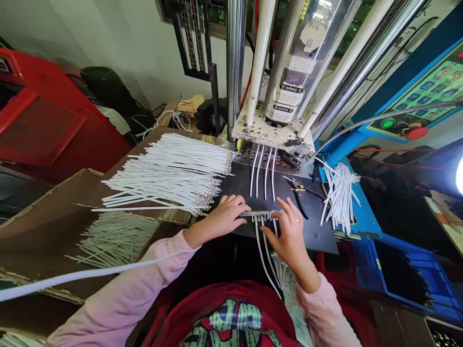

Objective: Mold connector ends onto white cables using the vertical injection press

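My left hand [227,216] rests curled on the dark metal work plate [238,185], its fingertips pinching the left end of a small metal strip [261,213]. My right hand [289,231] holds the strip's right end, fingers partly spread. Several white wires [265,255] hang from the strip toward my lap. Several more white wires [263,171] run from the plate into the base of the press [273,130] behind it.
A big fan of cut white wires [170,173] lies on cardboard at left, with more [115,238] in a box below. A wire bundle [340,195] and pliers [302,193] sit right. Red bin far left, blue crate and control panel right.
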### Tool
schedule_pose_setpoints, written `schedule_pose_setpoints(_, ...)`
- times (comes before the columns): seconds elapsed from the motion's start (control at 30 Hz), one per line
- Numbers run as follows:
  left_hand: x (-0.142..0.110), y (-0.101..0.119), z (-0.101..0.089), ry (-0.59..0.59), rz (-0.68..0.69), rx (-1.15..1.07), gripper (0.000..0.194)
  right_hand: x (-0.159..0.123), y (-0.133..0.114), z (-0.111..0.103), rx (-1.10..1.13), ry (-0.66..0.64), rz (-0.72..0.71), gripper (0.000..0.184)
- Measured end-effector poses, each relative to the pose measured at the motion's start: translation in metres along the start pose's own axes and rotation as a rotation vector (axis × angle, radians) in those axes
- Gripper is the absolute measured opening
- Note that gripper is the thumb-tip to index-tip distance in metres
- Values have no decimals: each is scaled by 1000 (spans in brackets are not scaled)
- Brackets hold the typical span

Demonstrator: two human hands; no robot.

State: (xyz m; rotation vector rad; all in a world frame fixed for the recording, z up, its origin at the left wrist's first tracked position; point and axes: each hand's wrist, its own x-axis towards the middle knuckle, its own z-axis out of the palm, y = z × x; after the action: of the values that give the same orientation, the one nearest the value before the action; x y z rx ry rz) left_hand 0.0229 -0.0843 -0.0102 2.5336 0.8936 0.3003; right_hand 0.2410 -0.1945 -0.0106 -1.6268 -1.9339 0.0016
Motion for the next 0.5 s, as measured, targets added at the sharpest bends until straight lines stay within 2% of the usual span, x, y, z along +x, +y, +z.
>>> schedule_pose_setpoints(0.07,7,4,12,33,-6,15,13,10,-14,12,-64,-38,-52,27)
schedule_pose_setpoints(0.13,6,8,18,71,-12,-3,12,17,-23,17,-118,-87,-79,23)
schedule_pose_setpoints(0.23,-2,17,13,146,-3,-147,16,26,-29,12,-142,-112,-105,5)
schedule_pose_setpoints(0.3,-7,24,4,224,-4,-293,16,31,-28,3,-75,-70,-101,8)
schedule_pose_setpoints(0.37,-10,30,-5,292,-44,-433,15,33,-22,-7,104,5,-20,15)
schedule_pose_setpoints(0.5,-15,34,-13,300,-162,-687,18,24,9,-29,560,128,347,35)
